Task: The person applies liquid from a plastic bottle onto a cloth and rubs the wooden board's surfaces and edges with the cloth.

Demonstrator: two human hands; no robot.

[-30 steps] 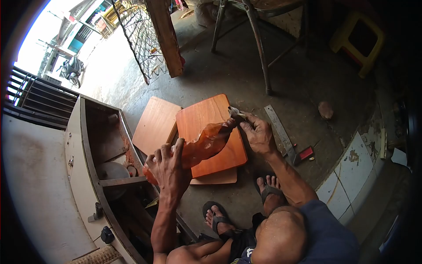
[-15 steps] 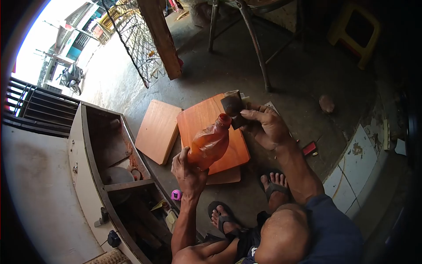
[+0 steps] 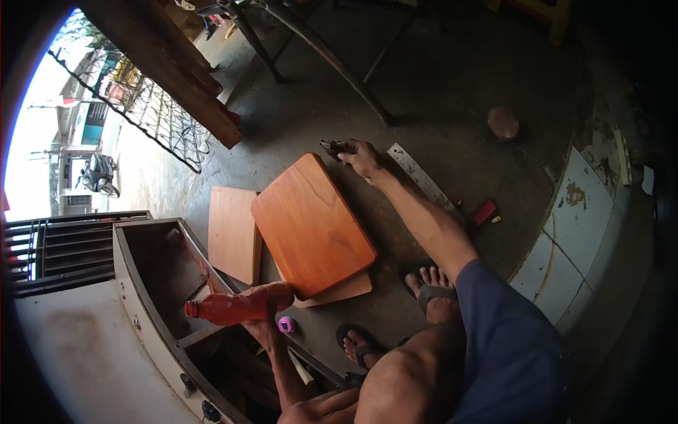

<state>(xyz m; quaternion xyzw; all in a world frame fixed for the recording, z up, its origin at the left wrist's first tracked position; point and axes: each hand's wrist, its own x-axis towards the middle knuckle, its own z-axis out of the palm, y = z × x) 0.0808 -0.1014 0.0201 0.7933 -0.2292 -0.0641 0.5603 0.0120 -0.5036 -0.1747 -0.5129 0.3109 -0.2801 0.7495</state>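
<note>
My left hand [image 3: 265, 311] is closed round a crumpled orange-red plastic bottle [image 3: 226, 308], which lies on its side in the air above the cabinet, its open neck pointing left. My right hand [image 3: 360, 159] is closed on a small dark folded piece [image 3: 333, 145], held beyond the upper right edge of the orange-stained wooden board [image 3: 314, 226]. That board rests on a paler board [image 3: 357, 288], and another pale board [image 3: 233, 233] lies to its left.
An open cabinet [image 3: 126, 256] stands at left. On the floor are a pink tape measure [image 3: 286, 324], a metal ruler [image 3: 420, 175], a red object [image 3: 484, 212] and a round brown piece [image 3: 503, 123]. Metal legs [image 3: 332, 62] stand at the top.
My left hand has swung the bottle left, away from above the boards, turning its neck leftward. My right hand has moved up and left with the dark piece. The view has turned.
</note>
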